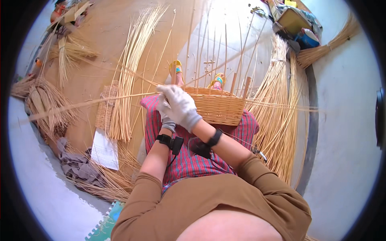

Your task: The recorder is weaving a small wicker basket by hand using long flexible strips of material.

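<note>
A partly woven tan wicker basket (219,105) rests across my lap, with several upright rods rising from its far side. At its left corner my right hand (181,106), in a white glove, closes over thin wicker rods (132,95) that stretch away to the left. My left hand (165,116), also gloved, is at the same corner, largely covered by the right; its fingers are hidden. Two flat wooden sticks (246,87) stand at the basket's right end. More loose rods (281,105) run out past that end.
Long bundles of rods lie on the floor, one left (132,60) and one right (273,88). A woven panel (107,104), white paper (105,148) and grey cloth (78,164) lie at the left. A pale wall (345,120) stands at the right.
</note>
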`<action>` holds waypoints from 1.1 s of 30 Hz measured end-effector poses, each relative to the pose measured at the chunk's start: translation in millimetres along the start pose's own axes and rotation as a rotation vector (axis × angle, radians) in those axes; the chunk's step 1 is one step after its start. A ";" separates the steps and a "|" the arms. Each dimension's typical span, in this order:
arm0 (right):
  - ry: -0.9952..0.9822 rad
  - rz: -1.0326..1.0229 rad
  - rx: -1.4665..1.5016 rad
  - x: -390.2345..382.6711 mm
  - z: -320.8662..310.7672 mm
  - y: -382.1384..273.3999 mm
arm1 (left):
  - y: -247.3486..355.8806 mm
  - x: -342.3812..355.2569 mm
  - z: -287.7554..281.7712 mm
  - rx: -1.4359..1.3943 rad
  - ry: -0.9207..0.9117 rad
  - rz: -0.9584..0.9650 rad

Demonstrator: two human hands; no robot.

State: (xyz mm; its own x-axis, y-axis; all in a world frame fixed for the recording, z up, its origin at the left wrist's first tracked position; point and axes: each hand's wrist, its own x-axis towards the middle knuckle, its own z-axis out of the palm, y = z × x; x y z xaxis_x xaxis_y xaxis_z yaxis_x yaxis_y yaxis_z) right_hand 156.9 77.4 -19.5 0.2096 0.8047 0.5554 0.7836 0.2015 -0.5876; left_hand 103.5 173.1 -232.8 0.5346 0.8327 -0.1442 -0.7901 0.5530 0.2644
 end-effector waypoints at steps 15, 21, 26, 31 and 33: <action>0.019 0.238 0.072 -15.5 6.4 24.5 | 14.5 11.7 35.2 0.643 -0.071 -0.074; -0.051 0.251 0.416 -37.7 -41.0 36.2 | 40.7 34.3 59.5 1.099 -0.428 -0.219; 0.350 1.116 0.945 -90.7 -45.6 129.5 | 42.4 34.3 71.2 1.259 -0.524 -0.269; 0.290 1.045 0.622 -64.0 -20.4 136.7 | 41.3 15.8 79.2 1.285 -0.318 -0.253; 0.240 0.616 0.278 -20.6 -5.8 145.5 | 22.9 2.6 77.3 1.209 -0.157 -0.169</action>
State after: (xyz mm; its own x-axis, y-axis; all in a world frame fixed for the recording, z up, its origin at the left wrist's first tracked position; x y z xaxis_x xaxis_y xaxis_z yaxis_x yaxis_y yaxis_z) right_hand 270.0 87.0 -113.0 0.7136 0.6796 0.1699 0.3105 -0.0895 -0.9464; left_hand 109.9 185.7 -153.5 0.6993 0.6948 -0.1681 0.0338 0.2027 0.9786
